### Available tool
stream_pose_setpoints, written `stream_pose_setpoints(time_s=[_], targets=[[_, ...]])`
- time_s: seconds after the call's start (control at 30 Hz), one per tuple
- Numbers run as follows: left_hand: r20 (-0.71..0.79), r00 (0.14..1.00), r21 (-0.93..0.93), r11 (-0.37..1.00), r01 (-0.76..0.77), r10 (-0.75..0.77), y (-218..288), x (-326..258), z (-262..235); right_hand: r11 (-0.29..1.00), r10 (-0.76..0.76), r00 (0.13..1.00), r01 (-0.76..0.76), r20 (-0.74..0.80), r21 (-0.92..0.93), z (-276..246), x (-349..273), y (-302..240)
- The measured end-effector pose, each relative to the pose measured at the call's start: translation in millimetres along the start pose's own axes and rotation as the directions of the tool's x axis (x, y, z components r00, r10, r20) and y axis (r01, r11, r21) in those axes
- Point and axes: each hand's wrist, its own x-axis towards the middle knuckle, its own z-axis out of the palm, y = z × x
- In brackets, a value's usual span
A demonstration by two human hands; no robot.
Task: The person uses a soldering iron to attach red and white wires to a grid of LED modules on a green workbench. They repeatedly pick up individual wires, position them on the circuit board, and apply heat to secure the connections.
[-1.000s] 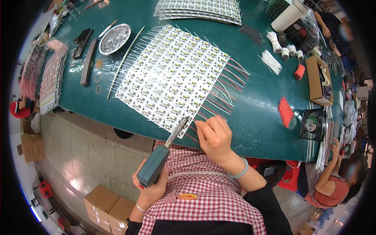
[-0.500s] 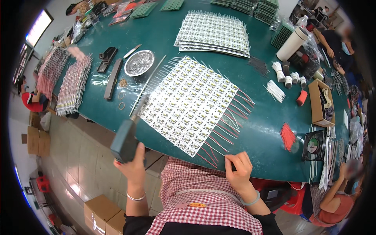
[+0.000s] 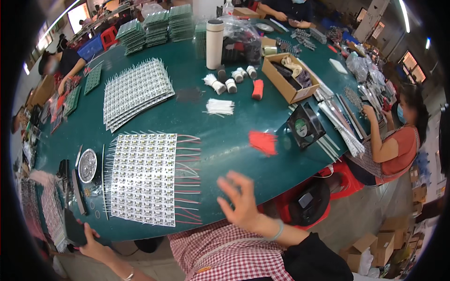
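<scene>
My left hand [image 3: 96, 246] is wrapped round a dark gun-shaped tool [image 3: 74, 228] at the table's near left; an earlier view of it shows a metal tip. To the right of it lies a white circuit board panel [image 3: 143, 180] with rows of small parts. Red and white wires [image 3: 188, 187] stick out from its right edge, and bare pale wires from its left. My right hand [image 3: 240, 199], slightly blurred, hovers over the table right of these wires, fingers apart and holding nothing.
A metal bowl [image 3: 88, 166] sits left of the panel. Stacked panels [image 3: 136, 91] lie behind. Red wires [image 3: 263, 142], white wires [image 3: 220, 107], a fan [image 3: 304, 125], a cardboard box [image 3: 291, 91] and a white flask [image 3: 214, 44] stand rightward. A co-worker [image 3: 398, 136] sits at right.
The view has swung to the right. My left hand has carried the tool leftward off the panel. My right hand has come away from the wire ends, and its fingers have spread.
</scene>
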Motion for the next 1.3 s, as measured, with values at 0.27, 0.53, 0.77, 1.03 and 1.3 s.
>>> stream_pose_setpoints(time_s=[0.27, 0.53, 0.77, 1.03, 1.3], targets=[[-0.013, 0.993, -0.053, 0.992, 0.115, -0.116, 25, -28, -20, 0.999, -0.013, 1.0, 0.012, -0.024, -0.052, -4, 133, 45], [-0.089, 0.992, -0.098, 0.992, 0.081, -0.09, 25, -78, -13, 0.996, -0.008, 0.959, -0.016, 0.284, 0.084, 48, 96, 66], [-0.162, 0.981, -0.072, 0.992, 0.1, -0.111, 19, -72, -19, 0.982, -0.088, 0.991, 0.103, 0.1, -0.157, 60, 133, 100], [-0.166, 0.978, -0.074, 0.99, 0.116, -0.127, 7, -72, -22, 0.837, 0.127, 0.988, -0.057, 0.091, -0.544, 74, 163, 132], [-0.145, 0.977, -0.014, 0.987, 0.157, -0.158, -1, -72, -28, 0.82, 0.173, 0.98, -0.09, 0.096, -0.565, 80, 160, 156]])
